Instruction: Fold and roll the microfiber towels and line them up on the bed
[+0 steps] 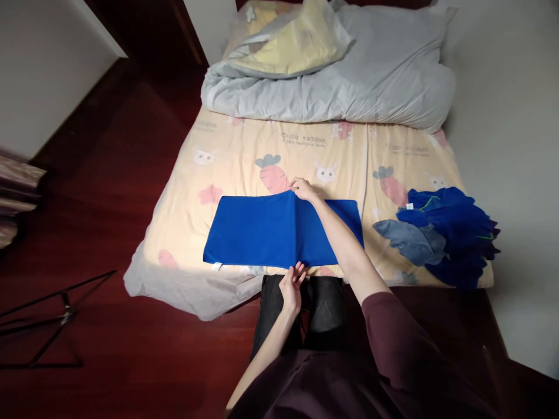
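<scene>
Fingers of the left hand [290,294] are slightly parted at the blue cloth [253,230]'s near edge, grip unclear; those of the right hand [302,189] pinch its far edge. The cloth lies spread on the bed [236,157], ridged mid-length but not doubled there; the pile [454,233] at right is rumpled.

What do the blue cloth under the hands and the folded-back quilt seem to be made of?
The blue cloth looks like thin woven or microfibre fabric with a matte finish: it lies flat and lifts into a soft ridge. The quilt seems a padded textile, perhaps cotton-covered, dull pale grey, judging by its puffy folds and wrinkles.
</scene>
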Motion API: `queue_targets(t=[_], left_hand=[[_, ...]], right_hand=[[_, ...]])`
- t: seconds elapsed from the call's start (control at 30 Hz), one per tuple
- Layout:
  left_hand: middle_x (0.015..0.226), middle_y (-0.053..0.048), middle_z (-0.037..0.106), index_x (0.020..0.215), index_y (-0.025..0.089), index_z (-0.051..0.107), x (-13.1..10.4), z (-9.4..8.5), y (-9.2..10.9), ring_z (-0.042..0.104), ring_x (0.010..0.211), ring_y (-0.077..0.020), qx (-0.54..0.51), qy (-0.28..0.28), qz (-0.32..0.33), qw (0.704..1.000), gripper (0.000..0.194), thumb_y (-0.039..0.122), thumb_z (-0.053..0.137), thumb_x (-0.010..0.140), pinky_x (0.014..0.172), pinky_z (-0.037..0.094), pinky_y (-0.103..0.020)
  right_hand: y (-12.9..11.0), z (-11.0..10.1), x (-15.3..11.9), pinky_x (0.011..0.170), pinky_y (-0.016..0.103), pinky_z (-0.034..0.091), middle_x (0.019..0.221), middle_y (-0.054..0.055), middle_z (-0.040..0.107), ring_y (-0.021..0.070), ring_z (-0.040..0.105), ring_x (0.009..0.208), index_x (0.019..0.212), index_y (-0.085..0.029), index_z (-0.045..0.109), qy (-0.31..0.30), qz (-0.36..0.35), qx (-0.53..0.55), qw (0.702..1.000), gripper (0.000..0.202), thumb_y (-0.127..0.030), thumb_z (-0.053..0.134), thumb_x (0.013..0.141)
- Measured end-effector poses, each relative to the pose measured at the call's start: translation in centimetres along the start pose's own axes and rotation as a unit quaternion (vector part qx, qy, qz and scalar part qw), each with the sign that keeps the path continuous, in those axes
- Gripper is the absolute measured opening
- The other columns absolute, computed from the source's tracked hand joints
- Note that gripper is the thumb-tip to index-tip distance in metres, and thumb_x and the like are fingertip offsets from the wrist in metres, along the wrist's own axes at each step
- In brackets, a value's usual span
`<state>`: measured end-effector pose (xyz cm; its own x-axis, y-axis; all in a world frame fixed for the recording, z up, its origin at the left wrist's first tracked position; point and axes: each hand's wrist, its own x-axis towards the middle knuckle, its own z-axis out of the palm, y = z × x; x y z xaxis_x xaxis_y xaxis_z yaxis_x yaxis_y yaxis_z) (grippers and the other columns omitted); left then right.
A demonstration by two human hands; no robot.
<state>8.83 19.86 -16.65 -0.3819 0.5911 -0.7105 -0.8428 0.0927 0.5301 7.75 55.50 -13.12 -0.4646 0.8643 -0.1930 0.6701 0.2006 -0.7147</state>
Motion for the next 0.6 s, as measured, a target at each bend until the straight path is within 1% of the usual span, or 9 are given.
queue_targets(t=[0.07, 0.13, 0.23, 0.3, 0.37, 0.43, 0.5, 0.6], left_hand=[[0.117, -0.02, 0.076, 0.092, 0.011, 0.077, -0.5, -0.4, 0.4, 0.074, 0.112, -0.032, 0.031, -0.021, 0.049, 0.998, 0.032, 0.042, 0.082, 0.083, 0.098, 0.06, -0.045], [0.112, -0.019, 0.077, 0.09, 0.011, 0.078, -1.0, -0.7, 1.0, 0.075, 0.107, -0.0316, 0.066, -0.04, 0.096, 0.992, 0.042, 0.051, 0.084, 0.078, 0.091, 0.062, -0.043], [0.1, -0.014, 0.078, 0.086, 0.014, 0.078, -2.0, -1.2, 2.8, 0.076, 0.09, -0.0254, 0.124, -0.056, 0.158, 0.978, 0.045, 0.058, 0.081, 0.079, 0.08, 0.062, -0.035], [0.083, -0.007, 0.074, 0.076, 0.017, 0.074, -2.7, -1.5, 4.6, 0.071, 0.072, -0.0188, 0.171, -0.062, 0.203, 0.962, 0.042, 0.059, 0.077, 0.082, 0.072, 0.059, -0.03], [0.065, -0.001, 0.061, 0.065, 0.02, 0.064, -3.4, -1.8, 6.9, 0.06, 0.059, -0.014, 0.224, -0.058, 0.257, 0.938, 0.044, 0.057, 0.073, 0.086, 0.063, 0.052, -0.026], [0.058, 0.002, 0.049, 0.061, 0.021, 0.055, -3.9, -1.8, 9.8, 0.051, 0.055, -0.0126, 0.277, -0.043, 0.317, 0.906, 0.048, 0.057, 0.069, 0.09, 0.059, 0.046, -0.025], [0.061, 0.001, 0.048, 0.062, 0.021, 0.054, -4.4, -1.5, 12.9, 0.049, 0.06, -0.0135, 0.317, -0.023, 0.381, 0.868, 0.048, 0.058, 0.066, 0.091, 0.061, 0.043, -0.025], [0.07, -0.001, 0.051, 0.064, 0.022, 0.055, -4.9, -0.3, 17.8, 0.051, 0.071, -0.0166, 0.338, 0.001, 0.47, 0.816, 0.047, 0.059, 0.063, 0.091, 0.067, 0.044, -0.027]], right_hand=[[-0.6, -0.7, -0.4, 0.094, 0.032, 0.054, 0.098, 0.004, 0.078, 0.0201, 0.072, 0.095, 0.104, -0.021, 0.074, 0.012, -0.008, 0.024, 1.0, 0.016, -0.017, 0.063, 0.092], [-1.2, -1.5, -1.0, 0.094, 0.031, 0.055, 0.096, 0.005, 0.079, 0.02, 0.073, 0.095, 0.101, -0.019, 0.075, 0.024, -0.011, 0.052, 0.998, 0.014, -0.019, 0.064, 0.092], [-2.1, -3.0, -2.1, 0.095, 0.03, 0.055, 0.101, 0.008, 0.08, 0.0192, 0.074, 0.099, 0.098, -0.016, 0.076, 0.04, -0.031, 0.102, 0.993, 0.014, -0.025, 0.067, 0.092], [-2.8, -4.2, -3.2, 0.096, 0.031, 0.055, 0.104, 0.01, 0.08, 0.0197, 0.074, 0.103, 0.095, -0.015, 0.077, 0.049, -0.056, 0.13, 0.989, 0.019, -0.032, 0.071, 0.091], [-3.6, -5.7, -4.6, 0.098, 0.033, 0.055, 0.104, 0.011, 0.08, 0.0211, 0.074, 0.104, 0.092, -0.015, 0.078, 0.059, -0.076, 0.155, 0.983, 0.025, -0.039, 0.075, 0.088], [-4.4, -7.2, -6.4, 0.099, 0.036, 0.056, 0.102, 0.011, 0.081, 0.0227, 0.074, 0.103, 0.088, -0.015, 0.079, 0.072, -0.093, 0.188, 0.975, 0.03, -0.044, 0.078, 0.084], [-5.2, -8.9, -8.6, 0.099, 0.038, 0.056, 0.099, 0.01, 0.081, 0.0241, 0.074, 0.101, 0.086, -0.015, 0.08, 0.083, -0.107, 0.228, 0.964, 0.034, -0.048, 0.082, 0.08], [-6.2, -11.3, -12.1, 0.095, 0.04, 0.058, 0.097, 0.01, 0.081, 0.0244, 0.074, 0.097, 0.087, -0.016, 0.081, 0.092, -0.106, 0.286, 0.948, 0.042, -0.054, 0.087, 0.072]])
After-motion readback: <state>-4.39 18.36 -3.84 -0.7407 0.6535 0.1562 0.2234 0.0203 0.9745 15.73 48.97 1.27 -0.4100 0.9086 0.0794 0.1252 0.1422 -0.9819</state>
